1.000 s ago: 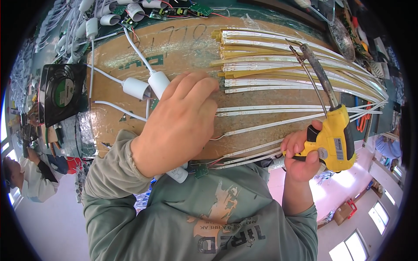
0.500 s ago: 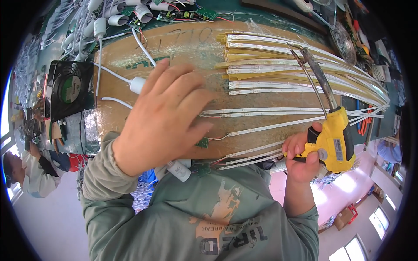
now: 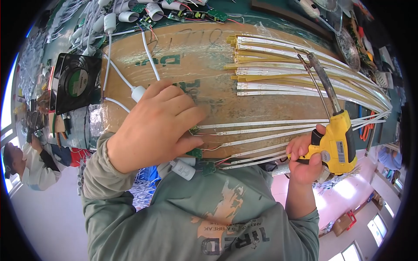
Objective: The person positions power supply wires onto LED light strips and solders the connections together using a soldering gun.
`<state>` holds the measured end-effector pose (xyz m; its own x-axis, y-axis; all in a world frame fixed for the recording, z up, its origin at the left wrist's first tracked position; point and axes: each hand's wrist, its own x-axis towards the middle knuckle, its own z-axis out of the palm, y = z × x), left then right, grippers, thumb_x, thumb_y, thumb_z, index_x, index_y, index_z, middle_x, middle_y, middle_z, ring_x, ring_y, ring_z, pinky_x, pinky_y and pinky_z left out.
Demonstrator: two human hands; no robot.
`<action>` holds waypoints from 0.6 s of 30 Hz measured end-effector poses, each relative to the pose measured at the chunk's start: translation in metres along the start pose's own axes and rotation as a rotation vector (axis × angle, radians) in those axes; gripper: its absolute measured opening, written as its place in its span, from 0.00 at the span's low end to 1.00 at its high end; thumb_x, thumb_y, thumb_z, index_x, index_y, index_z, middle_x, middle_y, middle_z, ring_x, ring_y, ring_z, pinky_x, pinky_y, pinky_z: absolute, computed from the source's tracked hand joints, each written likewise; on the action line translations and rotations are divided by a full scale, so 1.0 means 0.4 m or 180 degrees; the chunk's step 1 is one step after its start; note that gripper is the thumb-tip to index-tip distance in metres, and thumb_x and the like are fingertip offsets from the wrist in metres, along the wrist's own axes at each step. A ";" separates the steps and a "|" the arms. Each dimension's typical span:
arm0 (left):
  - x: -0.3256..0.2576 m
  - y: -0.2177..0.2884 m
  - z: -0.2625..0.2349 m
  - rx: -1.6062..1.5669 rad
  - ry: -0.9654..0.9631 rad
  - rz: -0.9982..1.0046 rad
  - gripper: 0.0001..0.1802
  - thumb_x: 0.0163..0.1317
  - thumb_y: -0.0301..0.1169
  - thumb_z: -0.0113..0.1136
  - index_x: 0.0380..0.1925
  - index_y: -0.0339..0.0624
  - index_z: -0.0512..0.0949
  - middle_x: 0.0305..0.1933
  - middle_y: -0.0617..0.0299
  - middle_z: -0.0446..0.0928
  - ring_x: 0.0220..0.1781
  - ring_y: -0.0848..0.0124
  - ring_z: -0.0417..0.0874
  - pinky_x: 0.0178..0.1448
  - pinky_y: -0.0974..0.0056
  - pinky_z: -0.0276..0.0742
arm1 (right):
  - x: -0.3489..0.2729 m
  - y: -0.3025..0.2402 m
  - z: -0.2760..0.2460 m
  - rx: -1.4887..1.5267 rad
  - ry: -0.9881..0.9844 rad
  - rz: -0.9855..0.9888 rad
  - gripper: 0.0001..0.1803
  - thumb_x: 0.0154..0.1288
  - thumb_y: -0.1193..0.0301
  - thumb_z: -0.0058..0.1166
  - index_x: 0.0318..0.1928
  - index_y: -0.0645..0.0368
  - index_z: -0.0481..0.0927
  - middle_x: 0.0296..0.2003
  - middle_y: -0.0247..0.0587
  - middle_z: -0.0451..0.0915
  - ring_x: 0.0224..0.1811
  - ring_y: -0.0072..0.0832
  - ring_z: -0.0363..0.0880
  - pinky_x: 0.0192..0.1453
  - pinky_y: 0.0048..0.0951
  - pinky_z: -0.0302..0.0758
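My right hand [image 3: 307, 158] is closed around the handle of a yellow soldering gun [image 3: 342, 145], its dark metal tip pointing up and away. My left hand [image 3: 152, 126] lies palm down over the left part of the work, thumb and forefinger apart. A small green circuit board [image 3: 194, 129] peeks out between them; what lies beneath the palm is hidden. Beyond the knuckles a white plastic cap with a cable [image 3: 138, 93] shows. Below my wrist sits a white cylindrical housing [image 3: 183, 170], beside another green board [image 3: 207, 168]. Several white LED strips [image 3: 261, 130] run right from these boards.
A bundle of white and yellow strips [image 3: 270, 69] lies on the brown cardboard [image 3: 191, 39]. A black fan [image 3: 76, 83] stands at left. White housings and boards [image 3: 154, 11] are heaped at the back. A person [image 3: 32, 163] sits far left.
My left hand has come slightly nearer my body, and the upper pair of wired strips has shifted toward me with it. The soldering gun stays in my right hand. The view has shifted a little.
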<state>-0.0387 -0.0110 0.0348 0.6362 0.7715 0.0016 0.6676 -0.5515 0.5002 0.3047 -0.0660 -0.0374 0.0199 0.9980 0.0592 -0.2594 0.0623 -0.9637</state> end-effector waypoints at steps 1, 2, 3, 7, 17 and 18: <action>0.001 -0.002 0.000 -0.0040 0.0060 0.0061 0.24 0.46 0.37 0.80 0.43 0.43 0.82 0.39 0.57 0.80 0.47 0.51 0.80 0.61 0.47 0.74 | 0.002 -0.001 0.002 -0.0015 -0.0014 -0.0015 0.41 0.71 0.47 0.63 0.71 0.62 0.66 0.29 0.30 0.72 0.21 0.20 0.70 0.28 0.30 0.74; 0.002 -0.004 -0.001 -0.0081 0.0117 0.0124 0.24 0.47 0.36 0.80 0.43 0.43 0.82 0.39 0.57 0.81 0.47 0.51 0.80 0.60 0.47 0.74 | 0.001 -0.001 0.003 -0.0031 -0.0023 -0.0028 0.40 0.72 0.47 0.62 0.71 0.62 0.66 0.29 0.30 0.72 0.21 0.20 0.69 0.28 0.30 0.74; 0.003 -0.010 -0.005 -0.0080 0.0111 0.0117 0.24 0.47 0.36 0.80 0.43 0.43 0.82 0.39 0.57 0.81 0.47 0.51 0.80 0.60 0.47 0.74 | 0.002 0.001 0.003 -0.0025 -0.0024 -0.0021 0.40 0.72 0.47 0.62 0.71 0.62 0.66 0.29 0.30 0.72 0.21 0.20 0.69 0.28 0.30 0.74; 0.015 -0.042 -0.014 -0.0207 0.0081 0.0005 0.17 0.53 0.32 0.75 0.43 0.41 0.83 0.41 0.55 0.82 0.49 0.50 0.82 0.58 0.49 0.77 | -0.003 -0.001 0.001 -0.0024 -0.0015 -0.0081 0.40 0.72 0.48 0.62 0.71 0.62 0.66 0.29 0.30 0.72 0.21 0.20 0.69 0.28 0.30 0.73; 0.100 -0.036 0.012 0.0261 0.0168 0.0153 0.12 0.61 0.31 0.69 0.44 0.44 0.83 0.44 0.56 0.82 0.49 0.51 0.83 0.53 0.51 0.79 | -0.016 -0.041 0.026 -0.0057 -0.0006 -0.0145 0.43 0.70 0.47 0.65 0.71 0.64 0.65 0.28 0.32 0.73 0.20 0.21 0.70 0.28 0.30 0.75; 0.108 -0.035 0.023 0.0274 0.0185 0.0164 0.12 0.61 0.31 0.69 0.44 0.44 0.83 0.44 0.56 0.82 0.49 0.51 0.83 0.53 0.51 0.79 | -0.016 -0.049 0.027 -0.0082 -0.0043 -0.0155 0.43 0.70 0.47 0.65 0.70 0.64 0.65 0.28 0.32 0.74 0.20 0.22 0.70 0.28 0.30 0.75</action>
<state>-0.0168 0.0272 0.0200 0.6488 0.7571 0.0769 0.6668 -0.6143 0.4220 0.2994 -0.0737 -0.0162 0.0190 0.9938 0.1094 -0.2336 0.1108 -0.9660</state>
